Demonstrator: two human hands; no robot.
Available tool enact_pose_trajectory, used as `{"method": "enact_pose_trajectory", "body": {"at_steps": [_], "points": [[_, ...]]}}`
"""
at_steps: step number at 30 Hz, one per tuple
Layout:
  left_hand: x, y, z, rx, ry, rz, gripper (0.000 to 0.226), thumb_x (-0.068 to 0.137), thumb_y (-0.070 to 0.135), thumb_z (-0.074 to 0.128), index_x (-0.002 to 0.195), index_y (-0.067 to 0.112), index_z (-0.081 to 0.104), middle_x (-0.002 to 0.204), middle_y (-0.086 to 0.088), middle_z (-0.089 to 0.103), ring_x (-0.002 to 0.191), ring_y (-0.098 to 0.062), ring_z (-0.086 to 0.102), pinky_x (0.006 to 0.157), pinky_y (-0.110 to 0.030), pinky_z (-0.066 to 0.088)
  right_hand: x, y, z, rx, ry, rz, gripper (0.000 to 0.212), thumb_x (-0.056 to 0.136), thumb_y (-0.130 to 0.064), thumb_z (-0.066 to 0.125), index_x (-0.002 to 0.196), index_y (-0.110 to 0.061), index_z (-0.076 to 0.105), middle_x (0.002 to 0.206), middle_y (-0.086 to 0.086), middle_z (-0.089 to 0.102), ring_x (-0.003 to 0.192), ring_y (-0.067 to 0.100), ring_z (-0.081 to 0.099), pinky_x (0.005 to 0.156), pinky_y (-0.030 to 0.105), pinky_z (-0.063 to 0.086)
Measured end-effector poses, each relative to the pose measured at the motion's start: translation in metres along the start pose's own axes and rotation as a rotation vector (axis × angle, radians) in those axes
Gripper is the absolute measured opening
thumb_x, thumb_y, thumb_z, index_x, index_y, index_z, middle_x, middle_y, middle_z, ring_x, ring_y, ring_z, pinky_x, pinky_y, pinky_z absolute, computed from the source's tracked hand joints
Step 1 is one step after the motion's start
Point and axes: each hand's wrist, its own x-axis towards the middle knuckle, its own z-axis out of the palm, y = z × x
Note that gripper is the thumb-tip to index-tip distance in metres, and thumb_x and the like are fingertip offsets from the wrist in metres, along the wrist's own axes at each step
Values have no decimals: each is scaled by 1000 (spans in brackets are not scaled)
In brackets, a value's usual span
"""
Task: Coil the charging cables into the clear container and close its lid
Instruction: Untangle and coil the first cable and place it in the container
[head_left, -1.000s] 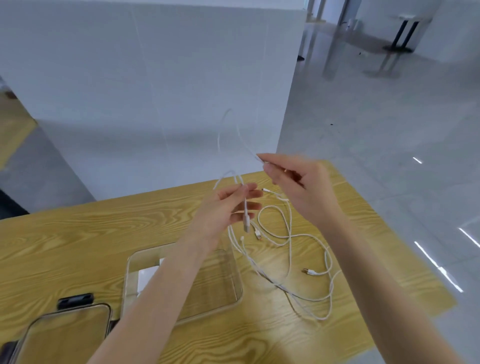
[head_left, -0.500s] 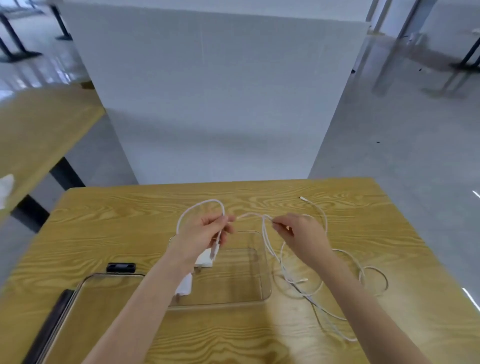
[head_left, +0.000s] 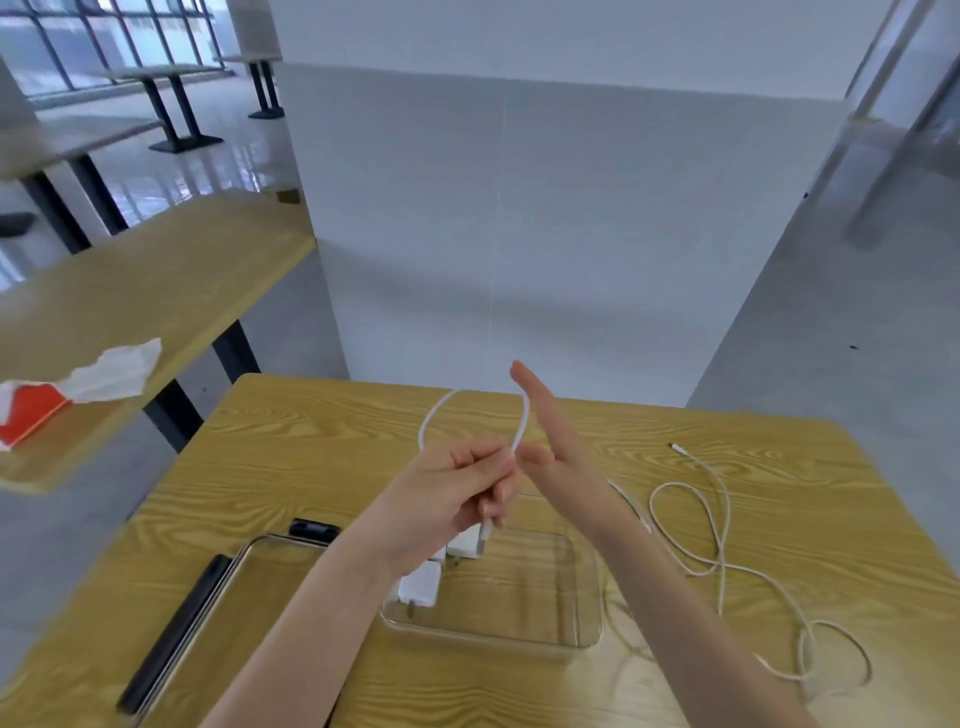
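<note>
Right hand (head_left: 558, 457) now opened flat

No longer pinching the cable (head_left: 524, 421); loop now standing taller above the left hand's (head_left: 452, 499) closed fingers (head_left: 488, 467).

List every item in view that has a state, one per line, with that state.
Left hand: closed, pinching the cable loop.
Right hand: open, fingers extended, loop passing beside it.
White cable: one loop raised off the table, the rest loose and uncoiled on it.
Clear container: open, no lid on it, white chargers inside.
Lid: off, lying left of the container.
</note>
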Motion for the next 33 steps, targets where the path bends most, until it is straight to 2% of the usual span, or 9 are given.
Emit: {"method": "enact_pose_trajectory", "body": {"at_steps": [3, 5, 7, 9, 12, 20, 25, 29, 33], "points": [[5, 2, 5, -150, -47, -19, 31, 92, 12, 43, 104, -10, 61, 54, 6, 42, 47, -7, 37, 57, -22, 46, 11, 7, 9, 134, -63, 74, 68, 83, -11, 48, 138, -46, 30, 116, -25, 55, 90, -8, 63, 74, 11, 51], [11, 0, 11, -153, -55, -17, 29, 95, 9, 39, 106, -12, 56, 53, 6, 44, 46, -6, 38, 54, -21, 46, 9, 8, 11, 251, -96, 154, 54, 95, 1, 36, 144, -19, 29, 63, -13, 67, 40, -5, 55, 39, 7, 42], [16, -1, 15, -185, -48, -9, 27, 96, 7, 37, 106, -11, 55, 52, 7, 49, 46, -5, 37, 49, -18, 43, 5, 8, 15, 375, -92, 368, 38, 97, 5, 30, 130, -10, 41, 28, -7, 47, 22, -2, 42, 29, 9, 33], [21, -2, 13, -230, -29, -10, 27, 96, 7, 38, 107, -11, 55, 53, 6, 50, 46, -5, 37, 46, -17, 39, 6, 4, 24, 569, -125, 438, 11, 88, -3, 47, 95, -10, 50, 40, 2, 55, 36, -1, 55, 43, 7, 43], [29, -4, -1, -288, 26, -11, 26, 96, 10, 39, 105, -5, 58, 58, 2, 46, 46, -6, 38, 45, -17, 39, 3, 14, 29, 532, -154, 455, 10, 84, -3, 53, 94, -2, 53, 78, 21, 63, 74, 28, 67, 75, 32, 57], [48, -20, -27, -255, 326, 28, 23, 97, 4, 39, 109, -3, 57, 65, -1, 62, 51, -7, 48, 49, -17, 40, -20, 32, 7, -147, -487, 484, 26, 93, -18, 51, 117, -14, 59, 55, -6, 53, 39, 2, 45, 44, 19, 43], [49, -31, -31, -109, 326, -52, 21, 97, 5, 41, 105, -1, 60, 88, -15, 71, 69, -14, 70, 64, -21, 57, -18, 2, -13, -485, -427, 255, 20, 93, -31, 53, 100, -25, 70, 53, -13, 45, 48, 0, 41, 52, 16, 28], [45, -36, -26, -45, 242, -97, 20, 96, 5, 45, 106, -2, 60, 95, -15, 71, 82, -18, 72, 71, -22, 57, -15, -22, -28, -459, -304, 142, 16, 89, -26, 59, 82, -23, 73, 41, -13, 44, 42, 4, 39, 48, 16, 31], [38, -37, -17, 113, 57, -105, 26, 96, 12, 46, 109, -2, 63, 101, -18, 71, 93, -23, 70, 81, -26, 56, -11, -22, -42, -354, -149, 104, 9, 84, -23, 67, 79, -29, 72, 56, -22, 61, 54, -4, 50, 55, 10, 37]]}}
